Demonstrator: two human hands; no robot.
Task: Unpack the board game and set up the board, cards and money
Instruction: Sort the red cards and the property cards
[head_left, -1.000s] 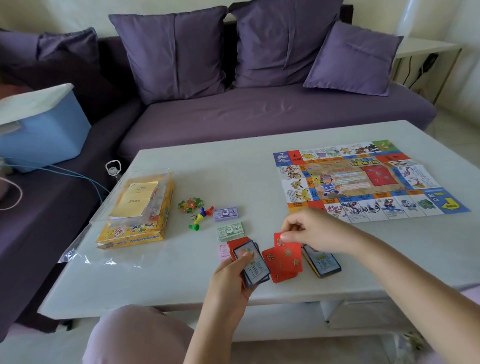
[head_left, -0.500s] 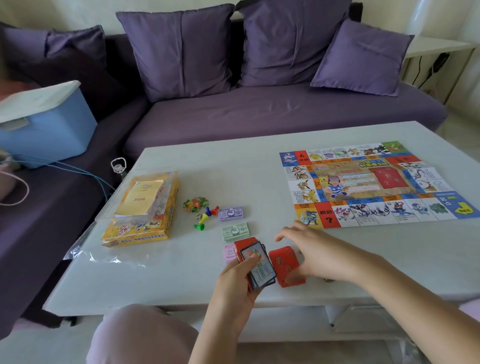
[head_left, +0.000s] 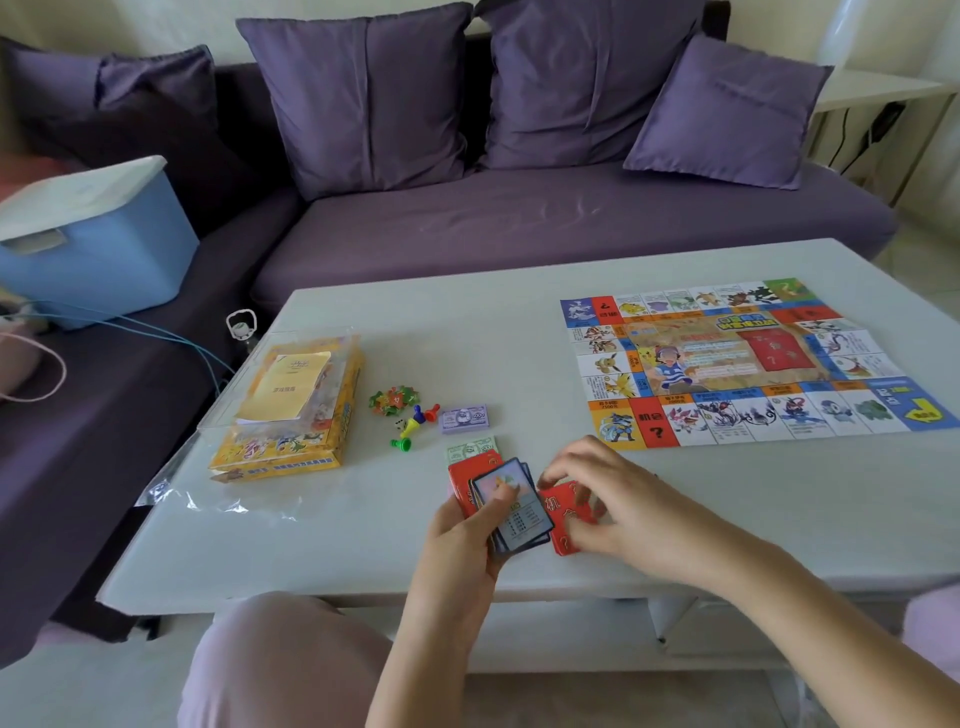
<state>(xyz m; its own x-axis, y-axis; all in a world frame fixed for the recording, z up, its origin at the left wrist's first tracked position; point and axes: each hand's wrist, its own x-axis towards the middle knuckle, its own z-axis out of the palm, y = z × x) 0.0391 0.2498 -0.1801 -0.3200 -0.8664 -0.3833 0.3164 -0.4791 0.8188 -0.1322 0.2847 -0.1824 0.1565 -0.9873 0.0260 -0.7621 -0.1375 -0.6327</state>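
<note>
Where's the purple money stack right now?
Head view, left of centre: the purple money stack lies just right of the coloured pawns, behind the green money stack.

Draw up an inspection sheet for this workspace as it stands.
Surface: white table, with game parts spread across it.
Job's things: game board unfolded at far right; purple money and green money in stacks mid-table; pawns loose beside them; game box at left, booklet on top.
Clutter: clear wrap at the left edge.
Grippers: left hand grips a card fan; right hand curls round red cards low over the table.
Cables: blue cable across the sofa seat, left.
Surroundings: purple sofa; blue bin on it.
</note>
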